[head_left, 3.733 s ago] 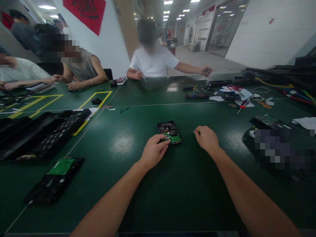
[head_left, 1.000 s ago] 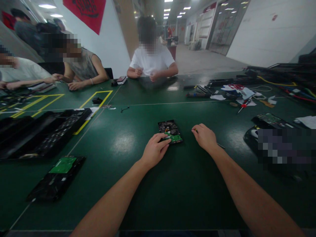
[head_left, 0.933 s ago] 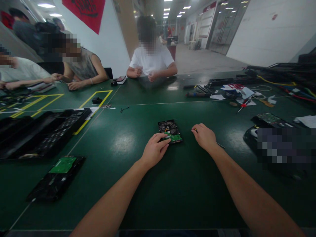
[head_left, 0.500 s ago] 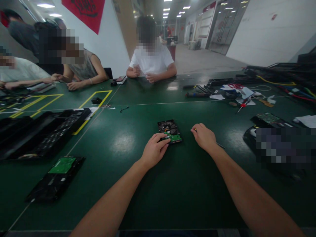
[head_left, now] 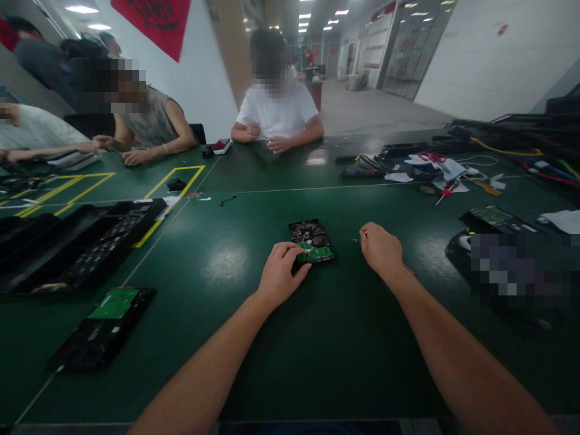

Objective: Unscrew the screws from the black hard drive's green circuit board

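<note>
A hard drive [head_left: 310, 232] with its green circuit board facing up lies on the green table in front of me. My left hand [head_left: 284, 270] grips its near left side, fingers on the board and thumb at the near edge. To the right of the drive, my right hand [head_left: 380, 249] is closed around a slim screwdriver [head_left: 409, 269]. Its thin shaft sticks out behind the wrist and a bit of yellow shows at the fingers; the rest is hidden. Tiny screws [head_left: 354, 240] lie on the table just left of that hand.
Another drive-like unit with a green board [head_left: 102, 329] lies at front left, below a long black casing [head_left: 86, 241]. At right are a circuit board [head_left: 493, 217], a red-handled screwdriver [head_left: 446, 193] and heaped cables [head_left: 516, 145]. People sit across the table.
My right hand has shifted slightly right, away from the drive, and tiny screws now show on the table beside it. My left hand stays on the drive, its fingers slightly more bent.
</note>
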A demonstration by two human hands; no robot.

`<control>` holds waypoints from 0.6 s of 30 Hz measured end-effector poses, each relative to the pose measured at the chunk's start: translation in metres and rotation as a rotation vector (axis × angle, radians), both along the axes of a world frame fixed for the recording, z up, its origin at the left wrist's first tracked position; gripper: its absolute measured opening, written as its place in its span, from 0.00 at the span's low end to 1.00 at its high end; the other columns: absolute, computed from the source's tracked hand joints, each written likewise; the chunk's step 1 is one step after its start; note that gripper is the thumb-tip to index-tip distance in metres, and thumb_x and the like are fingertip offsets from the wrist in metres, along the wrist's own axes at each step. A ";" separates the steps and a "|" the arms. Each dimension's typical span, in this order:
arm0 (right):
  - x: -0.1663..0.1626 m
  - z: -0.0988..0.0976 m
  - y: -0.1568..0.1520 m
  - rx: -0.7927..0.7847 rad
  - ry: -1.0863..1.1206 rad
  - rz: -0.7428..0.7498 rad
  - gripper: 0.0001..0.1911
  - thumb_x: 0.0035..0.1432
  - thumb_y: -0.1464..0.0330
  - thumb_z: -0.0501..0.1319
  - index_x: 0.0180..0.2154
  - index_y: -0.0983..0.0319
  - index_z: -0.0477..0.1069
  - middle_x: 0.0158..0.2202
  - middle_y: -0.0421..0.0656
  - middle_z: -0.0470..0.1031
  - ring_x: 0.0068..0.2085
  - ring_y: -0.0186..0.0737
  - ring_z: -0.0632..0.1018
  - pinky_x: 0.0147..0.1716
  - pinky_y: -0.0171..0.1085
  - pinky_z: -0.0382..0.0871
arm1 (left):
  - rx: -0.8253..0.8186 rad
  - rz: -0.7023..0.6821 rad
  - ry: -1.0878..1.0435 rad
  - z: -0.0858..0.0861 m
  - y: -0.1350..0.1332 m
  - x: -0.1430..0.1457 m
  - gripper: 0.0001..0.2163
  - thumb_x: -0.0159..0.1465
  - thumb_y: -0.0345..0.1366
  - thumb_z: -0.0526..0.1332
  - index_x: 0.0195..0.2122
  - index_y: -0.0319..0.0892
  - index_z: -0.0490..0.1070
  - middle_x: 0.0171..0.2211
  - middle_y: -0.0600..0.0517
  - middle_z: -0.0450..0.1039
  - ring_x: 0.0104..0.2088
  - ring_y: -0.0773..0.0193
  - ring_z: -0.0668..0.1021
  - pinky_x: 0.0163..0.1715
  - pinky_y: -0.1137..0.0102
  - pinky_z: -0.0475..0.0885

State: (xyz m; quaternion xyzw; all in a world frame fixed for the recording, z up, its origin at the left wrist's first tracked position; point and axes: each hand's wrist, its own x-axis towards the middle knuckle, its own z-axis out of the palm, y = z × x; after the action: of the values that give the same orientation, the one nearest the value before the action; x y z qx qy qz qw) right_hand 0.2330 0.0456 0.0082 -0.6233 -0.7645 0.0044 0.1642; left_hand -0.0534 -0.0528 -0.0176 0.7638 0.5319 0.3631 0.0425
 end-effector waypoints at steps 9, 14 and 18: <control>-0.008 0.003 -0.012 0.056 0.042 0.164 0.14 0.72 0.70 0.54 0.52 0.61 0.75 0.51 0.50 0.79 0.42 0.44 0.81 0.38 0.41 0.72 | -0.101 0.117 0.034 0.003 -0.002 0.000 0.24 0.65 0.43 0.71 0.60 0.45 0.69 0.58 0.42 0.69 0.60 0.46 0.72 0.60 0.49 0.73; -0.014 0.007 -0.017 0.043 0.052 0.202 0.13 0.72 0.69 0.55 0.52 0.60 0.76 0.53 0.50 0.78 0.42 0.45 0.81 0.37 0.42 0.73 | -0.150 0.185 0.053 0.000 0.000 0.000 0.28 0.65 0.47 0.71 0.62 0.43 0.68 0.58 0.40 0.70 0.60 0.43 0.73 0.61 0.46 0.73; -0.021 0.010 -0.021 0.031 0.061 0.233 0.12 0.74 0.67 0.55 0.49 0.60 0.76 0.49 0.49 0.80 0.43 0.47 0.81 0.38 0.42 0.72 | -0.160 0.123 0.076 -0.001 -0.001 -0.001 0.29 0.66 0.47 0.70 0.66 0.45 0.67 0.60 0.41 0.71 0.62 0.44 0.73 0.62 0.47 0.72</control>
State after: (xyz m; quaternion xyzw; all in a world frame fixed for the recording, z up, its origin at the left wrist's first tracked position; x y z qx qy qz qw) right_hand 0.2121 0.0243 0.0182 -0.5273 -0.8264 0.0303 0.1952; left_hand -0.0540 -0.0534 -0.0185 0.7371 0.6065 0.2919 0.0607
